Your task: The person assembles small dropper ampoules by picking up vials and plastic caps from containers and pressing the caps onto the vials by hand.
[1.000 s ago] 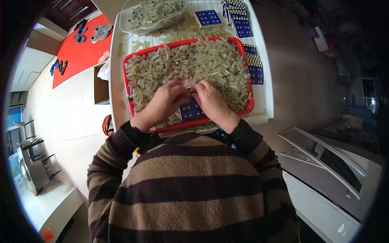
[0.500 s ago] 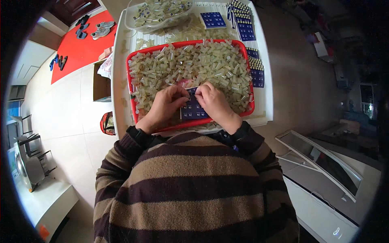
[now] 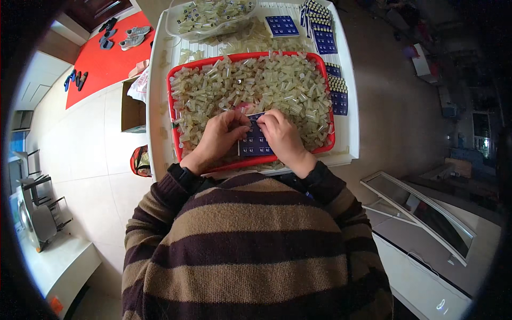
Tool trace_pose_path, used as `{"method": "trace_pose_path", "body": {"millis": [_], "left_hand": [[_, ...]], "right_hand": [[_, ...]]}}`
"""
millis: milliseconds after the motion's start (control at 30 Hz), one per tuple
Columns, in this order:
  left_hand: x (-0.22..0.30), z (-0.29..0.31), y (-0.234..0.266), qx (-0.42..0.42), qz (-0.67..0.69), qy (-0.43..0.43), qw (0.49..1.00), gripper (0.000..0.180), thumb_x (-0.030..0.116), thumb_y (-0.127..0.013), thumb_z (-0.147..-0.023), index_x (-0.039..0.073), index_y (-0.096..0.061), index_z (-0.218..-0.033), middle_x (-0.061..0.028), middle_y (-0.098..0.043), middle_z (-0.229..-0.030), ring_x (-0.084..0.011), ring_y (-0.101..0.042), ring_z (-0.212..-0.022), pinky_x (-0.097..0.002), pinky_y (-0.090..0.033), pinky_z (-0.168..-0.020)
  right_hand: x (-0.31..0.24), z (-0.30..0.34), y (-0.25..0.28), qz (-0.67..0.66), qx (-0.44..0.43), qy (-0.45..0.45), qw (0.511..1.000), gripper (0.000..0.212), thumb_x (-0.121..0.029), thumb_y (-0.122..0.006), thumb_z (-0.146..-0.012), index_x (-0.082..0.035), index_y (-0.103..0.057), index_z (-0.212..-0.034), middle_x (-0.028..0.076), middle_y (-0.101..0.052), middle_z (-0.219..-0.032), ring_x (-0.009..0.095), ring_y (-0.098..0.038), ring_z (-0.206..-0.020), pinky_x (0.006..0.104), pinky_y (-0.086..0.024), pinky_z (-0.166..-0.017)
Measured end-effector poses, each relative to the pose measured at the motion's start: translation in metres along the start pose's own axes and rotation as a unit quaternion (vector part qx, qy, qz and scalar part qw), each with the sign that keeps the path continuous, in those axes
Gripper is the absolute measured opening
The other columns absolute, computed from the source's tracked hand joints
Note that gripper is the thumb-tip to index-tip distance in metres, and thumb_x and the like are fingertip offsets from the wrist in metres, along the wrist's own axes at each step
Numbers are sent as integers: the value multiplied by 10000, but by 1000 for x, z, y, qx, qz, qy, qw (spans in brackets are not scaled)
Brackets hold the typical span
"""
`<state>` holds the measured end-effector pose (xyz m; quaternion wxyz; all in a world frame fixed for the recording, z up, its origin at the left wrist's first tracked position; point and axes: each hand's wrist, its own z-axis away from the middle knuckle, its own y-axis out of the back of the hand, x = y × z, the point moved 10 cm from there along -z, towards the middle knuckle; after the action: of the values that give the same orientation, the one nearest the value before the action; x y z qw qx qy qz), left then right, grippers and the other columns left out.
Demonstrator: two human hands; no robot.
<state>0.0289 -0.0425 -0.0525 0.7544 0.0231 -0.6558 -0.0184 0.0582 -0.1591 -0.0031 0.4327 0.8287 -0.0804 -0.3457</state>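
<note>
A dark blue sheet of small printed labels lies at the near side of a red tray heaped with short clear plastic tubes. My left hand is over the sheet's left edge, its thumb and fingers pinched together. Opposite it, my right hand pinches at the sheet's upper right part. The fingertips of both hands nearly meet there. What sits between them is too small and covered to make out.
Behind the tray stands a clear tub of tubes bearing dark labels. A stack of blue label sheets lies beside it. More sheets with rows of tubes run down the right of the white table. An open cardboard box stands left.
Both hands stay over the label sheet, with only slight shifts of the right fingers. The rest of the scene looks the same apart from a small camera sway.
</note>
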Motion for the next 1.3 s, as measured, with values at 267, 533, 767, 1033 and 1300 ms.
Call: {"method": "trace_pose_path", "body": {"millis": [267,533,767,1033,1300], "left_hand": [[-2,-1,1,5,-25,6,1000,125,13,-645,-836,-8,-595,-949,-14,-602,-794,-59,-542,-691,-226,-475,-628],[1,0,-1,5,-24,-34,999,142,28,-659,-829,3,-608,-959,-17,-614,-813,-64,-546,-727,-235,-483,-663],[0,0,-2,8,-29,-50,998,162,38,-666,-826,6,-615,-976,-32,-616,-838,-78,-550,-749,-248,-485,-682],[7,1,-2,6,-63,-71,995,174,61,-668,-821,12,-624,-982,-71,-627,-861,-126,-579,-793,-283,-482,-731],[7,-1,-2,3,-60,-70,996,171,66,-659,-826,15,-630,-987,-74,-632,-873,-139,-584,-814,-284,-480,-757]], "right_hand": [[3,1,-2,5,-13,-22,1000,133,-36,-630,-806,-22,-532,-894,114,-546,-901,307,-577,-816,369,-480,-693],[23,2,-7,-248,9,-148,957,87,-34,-592,-863,18,-543,-912,94,-577,-916,209,-575,-823,304,-469,-745],[19,-1,-10,-257,18,-135,957,86,-44,-611,-840,15,-557,-868,133,-588,-886,274,-595,-840,339,-472,-760],[22,-1,-14,-263,-1,-143,954,88,-51,-615,-838,18,-564,-855,129,-594,-878,276,-593,-833,343,-469,-757],[29,3,-28,-333,-81,-199,918,84,-45,-543,-903,36,-553,-884,59,-578,-929,125,-523,-886,262,-426,-821]]}}
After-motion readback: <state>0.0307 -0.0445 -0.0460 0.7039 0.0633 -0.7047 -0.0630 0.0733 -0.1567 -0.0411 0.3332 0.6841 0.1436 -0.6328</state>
